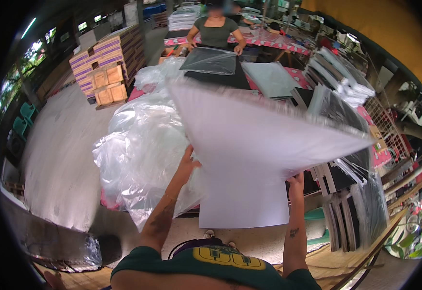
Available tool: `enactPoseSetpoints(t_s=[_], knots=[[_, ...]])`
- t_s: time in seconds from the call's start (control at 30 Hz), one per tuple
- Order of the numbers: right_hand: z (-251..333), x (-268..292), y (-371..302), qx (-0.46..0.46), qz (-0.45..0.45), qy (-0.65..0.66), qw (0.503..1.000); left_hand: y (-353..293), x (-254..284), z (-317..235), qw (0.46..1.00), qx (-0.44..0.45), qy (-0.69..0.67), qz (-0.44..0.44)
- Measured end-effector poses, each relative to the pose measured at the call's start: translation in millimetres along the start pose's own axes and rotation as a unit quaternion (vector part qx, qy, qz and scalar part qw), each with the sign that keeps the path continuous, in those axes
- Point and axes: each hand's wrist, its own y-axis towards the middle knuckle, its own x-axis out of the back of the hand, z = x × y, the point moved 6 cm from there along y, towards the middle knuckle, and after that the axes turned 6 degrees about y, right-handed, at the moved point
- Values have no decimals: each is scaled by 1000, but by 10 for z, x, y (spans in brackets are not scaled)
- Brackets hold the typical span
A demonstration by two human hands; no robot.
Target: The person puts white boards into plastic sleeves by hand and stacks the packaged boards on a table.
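A large white sheet (240, 179) spreads in front of me, bent across its middle, its upper part raised and blurred by motion. My left hand (186, 166) is at its left edge, thumb and fingers about the edge; part of the grip is hidden. On the right, my right hand (296, 185) is closed on the sheet's other edge. Beside my left hand lies a big heap of clear plastic bags (141, 140). Across the table a person (215, 31) handles a dark flat panel in clear plastic (210, 60).
Plastic-wrapped stacks (339, 79) crowd the table's right side. Dark and pale panels (348, 220) stand upright near my right arm. Stacked cartons (107, 58) and wooden crates (108, 84) stand at the far left, beside concrete floor (58, 150). A red patterned table (269, 37) is behind.
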Motion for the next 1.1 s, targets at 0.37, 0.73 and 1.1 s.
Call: enactPoseSetpoints(t_s=[0.37, 0.73, 1.1], knots=[[328, 120, -241, 95, 15, -166, 981, 363, -614, -147, 980, -134, 128, 79], [2421, 989, -402, 111, -293, -146, 938, 578, -2284, -1923, 898, 35, -309, 312], [3030, 2914, 406, 137, -278, -173, 935, 984, -4520, -1506, 874, 248, -305, 287]])
